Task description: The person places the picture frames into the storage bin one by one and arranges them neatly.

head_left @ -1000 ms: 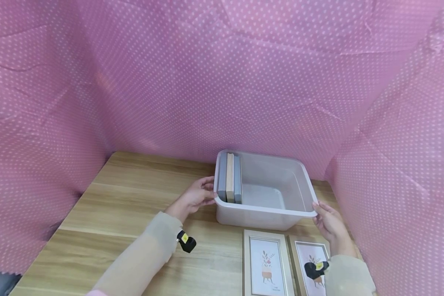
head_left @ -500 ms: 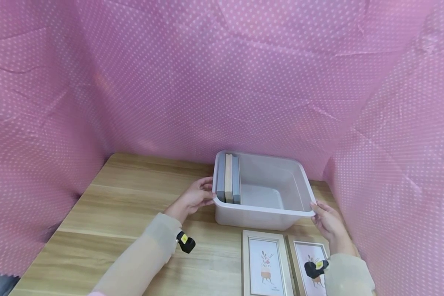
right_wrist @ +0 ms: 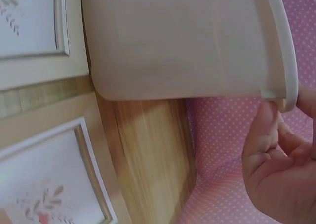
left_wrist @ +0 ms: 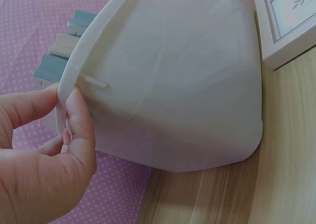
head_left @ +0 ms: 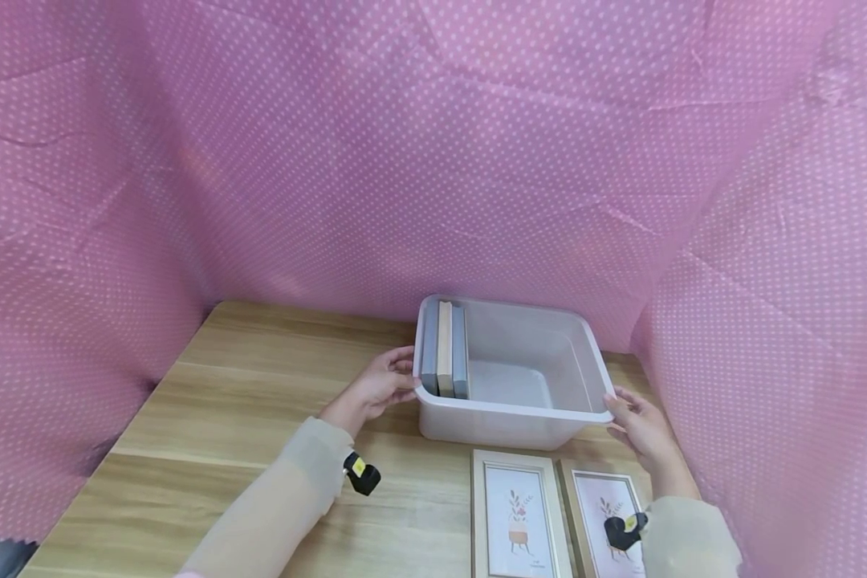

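A translucent white plastic bin (head_left: pixel 509 411) stands on the wooden table (head_left: pixel 260 385). Three framed pictures (head_left: pixel 444 349) stand on edge against its left wall. My left hand (head_left: pixel 383 385) pinches the left rim; in the left wrist view the thumb and a finger of that hand (left_wrist: pixel 64 98) close on the rim of the bin (left_wrist: pixel 187 75), beside the upright frames (left_wrist: pixel 64 46). My right hand (head_left: pixel 636 421) holds the bin's near right corner. In the right wrist view that hand's (right_wrist: pixel 284 115) fingers curl under the bin's rim (right_wrist: pixel 286 51).
Two pale-framed flower prints (head_left: pixel 514 514) (head_left: pixel 607 514) lie flat on the table just in front of the bin. Pink dotted cloth (head_left: pixel 433 160) walls in the table at the back and both sides. Bare wood stretches to the left of the bin.
The bin and both hands sit very slightly further left in the view than before. Both hands keep their hold on the rim.
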`<action>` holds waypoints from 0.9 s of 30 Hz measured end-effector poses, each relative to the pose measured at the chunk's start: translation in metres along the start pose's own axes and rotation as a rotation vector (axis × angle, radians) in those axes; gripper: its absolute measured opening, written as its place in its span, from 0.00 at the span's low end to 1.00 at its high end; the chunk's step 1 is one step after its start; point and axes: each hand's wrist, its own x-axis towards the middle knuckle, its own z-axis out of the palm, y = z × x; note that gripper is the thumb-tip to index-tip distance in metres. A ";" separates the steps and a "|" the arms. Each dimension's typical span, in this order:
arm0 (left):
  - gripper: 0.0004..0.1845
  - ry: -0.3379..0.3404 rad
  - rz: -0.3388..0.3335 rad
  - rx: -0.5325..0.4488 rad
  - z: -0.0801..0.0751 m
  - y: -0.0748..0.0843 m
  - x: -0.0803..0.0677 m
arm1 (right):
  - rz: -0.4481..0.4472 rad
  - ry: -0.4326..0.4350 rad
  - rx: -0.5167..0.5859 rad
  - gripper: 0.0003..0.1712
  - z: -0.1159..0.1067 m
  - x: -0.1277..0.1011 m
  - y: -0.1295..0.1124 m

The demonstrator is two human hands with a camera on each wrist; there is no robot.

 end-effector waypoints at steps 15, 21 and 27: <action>0.38 -0.005 -0.002 -0.010 -0.002 0.002 -0.003 | -0.245 -0.067 -0.114 0.39 -0.021 -0.016 -0.004; 0.38 -0.004 -0.003 -0.012 -0.002 0.001 -0.003 | -0.399 0.055 -0.272 0.34 -0.019 -0.024 0.011; 0.37 -0.011 0.006 -0.011 -0.003 -0.001 0.000 | -0.445 0.155 -0.435 0.35 -0.018 -0.025 0.036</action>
